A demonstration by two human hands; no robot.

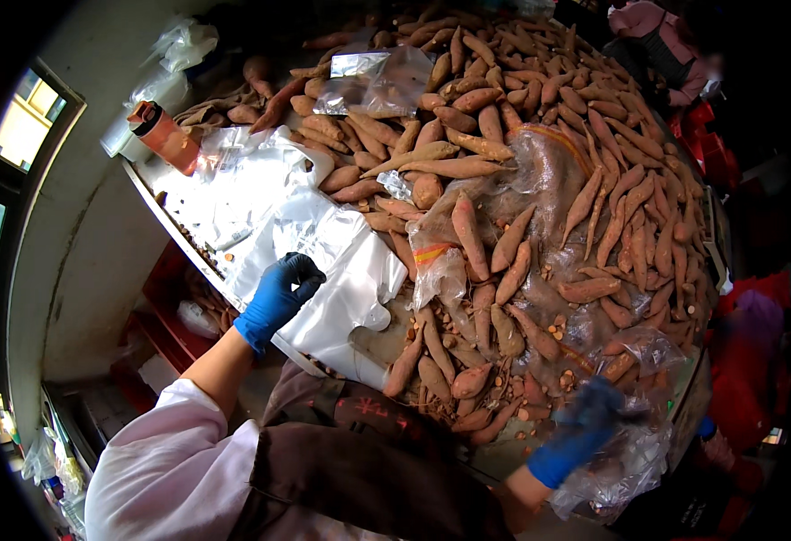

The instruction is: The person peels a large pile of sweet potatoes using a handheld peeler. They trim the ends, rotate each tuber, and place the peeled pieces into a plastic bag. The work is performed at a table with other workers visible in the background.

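Note:
My left hand [284,293], in a blue glove with dark fingers, is curled above the white plastic bags [337,248] at the table's left side. Its fingertips and thumb come together; whether something thin is between them cannot be made out. On the right, my right hand [587,424] wears the same kind of glove and is smeared by motion. It is next to the clear plastic bags [625,469] and the near end of the sweet potato heap [508,334]. What its fingers hold, if anything, does not show.
An orange bottle [163,137] stands at the table's far left. A clear packet [377,81] lies on the heap, and a netted plastic sack [540,171] lies among the sweet potatoes. Other people are at the right, one in a pink top [653,36]. A window [26,117] is on the left.

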